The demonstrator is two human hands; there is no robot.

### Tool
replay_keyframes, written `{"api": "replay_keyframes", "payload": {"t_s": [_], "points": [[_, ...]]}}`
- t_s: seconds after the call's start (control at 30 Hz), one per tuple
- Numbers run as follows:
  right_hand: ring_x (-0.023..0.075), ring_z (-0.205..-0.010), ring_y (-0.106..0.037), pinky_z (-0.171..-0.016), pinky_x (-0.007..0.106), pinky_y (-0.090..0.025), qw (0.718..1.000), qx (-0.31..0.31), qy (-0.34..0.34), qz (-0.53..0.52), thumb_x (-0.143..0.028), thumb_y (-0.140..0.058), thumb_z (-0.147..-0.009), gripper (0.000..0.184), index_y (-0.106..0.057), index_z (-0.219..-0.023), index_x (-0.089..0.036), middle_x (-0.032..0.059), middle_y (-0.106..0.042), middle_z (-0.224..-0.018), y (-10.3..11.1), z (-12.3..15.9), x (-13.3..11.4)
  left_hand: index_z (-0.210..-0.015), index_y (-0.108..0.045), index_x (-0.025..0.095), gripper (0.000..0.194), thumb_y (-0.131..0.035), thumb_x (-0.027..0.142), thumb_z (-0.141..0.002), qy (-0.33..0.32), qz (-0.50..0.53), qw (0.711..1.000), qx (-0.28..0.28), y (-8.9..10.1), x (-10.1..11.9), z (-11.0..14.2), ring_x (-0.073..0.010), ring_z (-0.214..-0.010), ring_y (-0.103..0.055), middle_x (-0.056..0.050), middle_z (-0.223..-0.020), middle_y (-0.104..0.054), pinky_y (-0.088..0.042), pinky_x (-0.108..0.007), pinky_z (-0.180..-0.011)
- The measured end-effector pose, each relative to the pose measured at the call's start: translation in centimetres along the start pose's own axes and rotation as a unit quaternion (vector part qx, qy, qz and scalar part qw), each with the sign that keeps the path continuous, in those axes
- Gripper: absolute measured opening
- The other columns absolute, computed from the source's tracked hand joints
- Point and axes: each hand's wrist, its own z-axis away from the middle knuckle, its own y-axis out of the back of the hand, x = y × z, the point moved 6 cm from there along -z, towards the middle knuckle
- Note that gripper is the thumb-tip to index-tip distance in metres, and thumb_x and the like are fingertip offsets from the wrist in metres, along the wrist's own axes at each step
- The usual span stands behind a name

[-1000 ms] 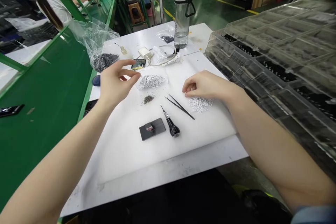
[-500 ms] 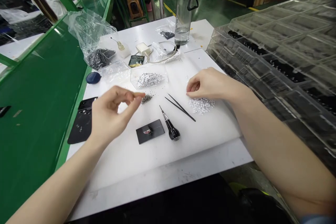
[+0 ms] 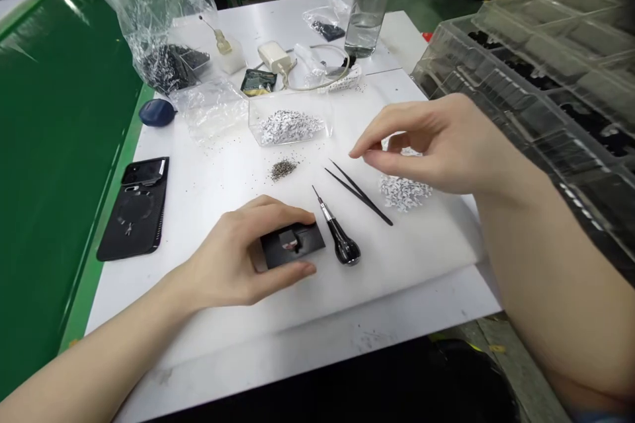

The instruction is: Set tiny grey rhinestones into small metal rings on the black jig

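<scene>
My left hand (image 3: 248,254) lies on the white mat (image 3: 317,277) and grips a small black square fixture (image 3: 292,244) between thumb and fingers. My right hand (image 3: 436,142) hovers above a heap of small white parts (image 3: 404,190), thumb and forefinger pinched together on something too small to name. Between the hands lie black tweezers (image 3: 360,192) and a short black-handled screwdriver (image 3: 337,238). A small pile of dark screws (image 3: 282,168) sits beyond the fixture.
A clear tray of white parts (image 3: 290,124), plastic bags (image 3: 159,20), a charger with cable (image 3: 278,56) and a water bottle (image 3: 370,6) stand at the back. A black phone (image 3: 133,208) lies at the left edge. Stacked clear trays (image 3: 540,79) fill the right.
My left hand came down from the air onto the black fixture and gripped it. My right hand lifted off the white parts with a pinch. The view tilted downward.
</scene>
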Motion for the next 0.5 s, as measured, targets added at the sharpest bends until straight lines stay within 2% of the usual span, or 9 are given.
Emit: {"api": "replay_keyframes", "payload": {"t_s": [0.1, 0.2, 0.27, 0.33, 0.4, 0.5], "points": [[0.017, -0.083, -0.078, -0.063, 0.032, -0.058, 0.988, 0.029, 0.076, -0.129, -0.011, -0.082, -0.09, 0.018, -0.089, -0.094, -0.028, -0.0012, -0.087, -0.092, -2.2, 0.7, -1.9, -0.123, -0.085, 0.03, 0.027, -0.087, 0.026, -0.096, -0.004, 0.01, 1.0, 0.011, -0.3, 0.1, -0.3, -0.0256, -0.106, -0.084, -0.004, -0.119, -0.089, -0.07, -0.035, -0.09], [0.0162, -0.078, -0.08, -0.064, 0.033, -0.059, 0.971, -0.005, 0.115, -0.211, -0.009, -0.08, -0.094, 0.019, -0.088, -0.098, -0.026, -0.0006, -0.088, -0.091, -5.3, 1.4, -2.7, -0.113, -0.088, 0.032, 0.024, -0.088, 0.019, -0.093, -0.007, 0.04, 0.998, 0.043, -0.1, 0.2, -0.7, -0.0237, -0.092, -0.085, -0.001, -0.109, -0.09, -0.07, -0.034, -0.078], [0.0162, -0.078, -0.08, -0.065, 0.032, -0.061, 0.968, -0.016, 0.138, -0.21, -0.007, -0.078, -0.096, 0.02, -0.087, -0.101, -0.024, 0.0006, -0.089, -0.092, -6.8, 1.8, -2.8, -0.11, -0.089, 0.034, 0.023, -0.087, 0.018, -0.093, -0.006, 0.052, 0.998, 0.047, 0.0, 0.3, -0.8, -0.0233, -0.091, -0.085, 0.0, -0.108, -0.091, -0.07, -0.033, -0.077], [0.0169, -0.086, -0.082, -0.073, 0.033, -0.065, 0.968, -0.019, 0.167, -0.184, -0.008, -0.078, -0.098, 0.019, -0.087, -0.104, -0.023, 0.0026, -0.089, -0.095, -7.7, 2.0, -2.8, -0.108, -0.089, 0.035, 0.022, -0.086, 0.019, -0.094, 0.012, 0.062, 0.997, 0.041, 0.0, 0.1, -0.8, -0.0223, -0.091, -0.085, 0.002, -0.108, -0.091, -0.068, -0.03, -0.073], [0.0171, -0.094, -0.081, -0.082, 0.033, -0.068, 0.969, -0.021, 0.195, -0.152, -0.01, -0.077, -0.099, 0.016, -0.087, -0.104, -0.022, 0.0055, -0.087, -0.101, -8.2, 2.1, -2.8, -0.107, -0.089, 0.036, 0.021, -0.086, 0.02, -0.096, 0.034, 0.066, 0.997, 0.034, -0.1, -0.1, -0.7, -0.0204, -0.089, -0.084, 0.003, -0.105, -0.09, -0.064, -0.027, -0.068], [0.0159, -0.092, -0.078, -0.082, 0.033, -0.068, 0.973, -0.009, 0.206, -0.108, -0.011, -0.076, -0.101, 0.018, -0.089, -0.104, -0.023, 0.0061, -0.082, -0.104, -8.3, 2.2, -2.7, -0.106, -0.089, 0.035, 0.019, -0.086, 0.02, -0.095, 0.036, 0.075, 0.996, 0.032, -0.2, -0.2, -0.7, -0.0188, -0.087, -0.082, 0.004, -0.102, -0.09, -0.062, -0.025, -0.07]]}}
